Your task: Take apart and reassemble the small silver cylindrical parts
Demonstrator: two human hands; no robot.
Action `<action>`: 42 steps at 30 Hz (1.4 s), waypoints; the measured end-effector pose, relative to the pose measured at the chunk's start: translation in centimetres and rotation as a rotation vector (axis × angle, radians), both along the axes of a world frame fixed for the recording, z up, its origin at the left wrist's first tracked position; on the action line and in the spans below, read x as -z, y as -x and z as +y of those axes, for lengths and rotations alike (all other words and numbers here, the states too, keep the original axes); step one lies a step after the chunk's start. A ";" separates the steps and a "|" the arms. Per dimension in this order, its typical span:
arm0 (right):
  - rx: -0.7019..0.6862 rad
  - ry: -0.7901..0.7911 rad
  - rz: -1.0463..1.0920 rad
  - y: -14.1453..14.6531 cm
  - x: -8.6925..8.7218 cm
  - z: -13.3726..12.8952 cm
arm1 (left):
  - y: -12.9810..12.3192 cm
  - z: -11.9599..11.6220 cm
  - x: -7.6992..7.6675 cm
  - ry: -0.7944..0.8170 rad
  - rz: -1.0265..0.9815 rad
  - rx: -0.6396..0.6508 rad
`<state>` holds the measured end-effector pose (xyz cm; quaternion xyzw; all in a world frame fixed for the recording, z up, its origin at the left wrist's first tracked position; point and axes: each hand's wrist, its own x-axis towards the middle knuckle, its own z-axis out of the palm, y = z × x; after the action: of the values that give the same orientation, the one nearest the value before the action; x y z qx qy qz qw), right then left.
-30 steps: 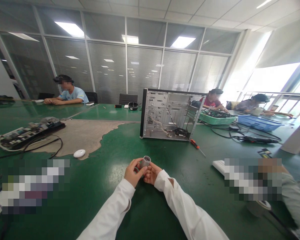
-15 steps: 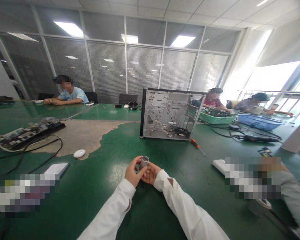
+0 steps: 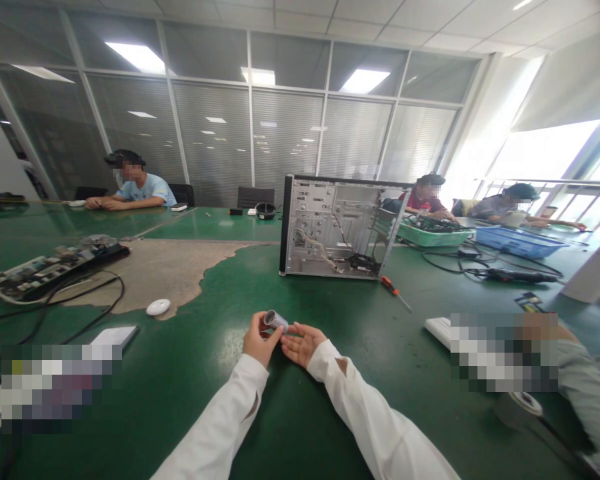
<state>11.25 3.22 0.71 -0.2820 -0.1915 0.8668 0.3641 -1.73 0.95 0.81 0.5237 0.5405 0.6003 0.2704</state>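
Observation:
A small grey cylinder (image 3: 277, 323), hollow at its upper end, leans to the left between the thumb and fingers of my left hand (image 3: 258, 343). My right hand (image 3: 305, 344) lies palm up just beside the cylinder's lower end, its fingers stretched out. Whether a fingertip touches the cylinder I cannot tell. Beyond both hands stands an open computer case (image 3: 337, 227) with wires and a black part inside. An orange-handled screwdriver (image 3: 391, 287) lies by the case's right corner.
On the left lie a circuit-board assembly (image 3: 60, 267), black cables and a white round object (image 3: 159, 307). At right are a green basket (image 3: 436, 237), a blue basket (image 3: 520, 244) and a person's grey sleeve (image 3: 587, 383). More people sit farther off.
The cylinder has tipped from upright to leaning left. My left hand has shifted slightly left with it, while my right fingers have come away from around it and opened out.

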 end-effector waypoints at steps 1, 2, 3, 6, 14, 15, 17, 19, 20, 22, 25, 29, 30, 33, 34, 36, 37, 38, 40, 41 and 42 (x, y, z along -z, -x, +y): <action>0.014 -0.005 -0.006 0.1 0.1 0.0 | 0.1 0.1 0.1 -0.001 -0.014 -0.008; 0.030 -0.011 -0.013 0.1 0.2 0.0 | 0.1 0.2 0.2 -0.002 -0.025 -0.018; 0.051 -0.021 -0.021 0.2 0.2 0.1 | 0.2 0.3 0.3 -0.002 -0.031 -0.032; 0.122 -0.083 -0.039 0.2 0.2 0.1 | 0.3 0.3 0.5 0.014 -0.013 -0.075; 0.229 -0.334 -0.144 0.2 0.2 0.3 | 0.4 0.0 0.3 0.061 0.183 -0.081; 0.246 -0.389 -0.181 0.2 0.4 0.4 | 0.3 0.1 0.4 0.064 0.195 -0.089; 0.281 -0.518 -0.263 0.3 0.7 0.5 | 0.2 0.3 0.7 0.074 0.216 -0.103; 0.328 -0.663 -0.348 0.4 1.0 0.6 | 0.1 0.4 1.0 0.086 0.238 -0.091; 0.359 -0.733 -0.392 0.4 1.0 0.5 | 0.0 0.5 1.1 0.089 0.245 -0.070; 0.422 -0.862 -0.483 0.5 1.0 0.3 | -0.1 0.5 1.2 0.087 0.249 -0.017; 0.452 -1.039 -0.640 0.5 0.7 -0.1 | -0.2 0.2 0.9 0.076 0.267 0.046; 0.389 -1.223 -0.822 0.3 0.0 -0.8 | -0.1 -0.4 0.1 0.059 0.350 0.127; 0.374 -1.258 -0.855 0.2 -0.2 -0.9 | -0.1 -0.5 0.1 0.057 0.374 0.135; 0.360 -1.358 -0.927 0.0 -0.6 -1.4 | 0.0 -0.3 0.2 0.057 0.433 0.131; 0.367 -1.388 -0.938 0.0 -0.8 -1.5 | 0.1 -0.2 0.3 0.056 0.444 0.138; 0.378 -1.437 -0.954 -0.1 -0.9 -1.7 | 0.2 0.0 0.7 0.059 0.459 0.158; 0.383 -1.455 -0.962 -0.1 -0.9 -1.7 | 0.2 0.2 0.9 0.064 0.464 0.165; 0.388 -1.468 -0.971 -0.1 -0.8 -1.7 | 0.3 0.3 1.0 0.068 0.470 0.170; 0.394 -1.476 -0.998 0.0 -0.4 -1.5 | 0.4 0.4 1.2 0.071 0.487 0.169; 0.393 -1.469 -1.014 0.0 -0.1 -1.3 | 0.4 0.5 1.3 0.070 0.496 0.167; 0.387 -1.454 -1.032 0.1 0.2 -1.1 | 0.4 0.5 1.4 0.068 0.504 0.165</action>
<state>11.17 2.10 0.46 -0.3629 -0.7792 0.2225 0.4601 -2.13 1.43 -0.56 0.6896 0.5661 0.4084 0.1927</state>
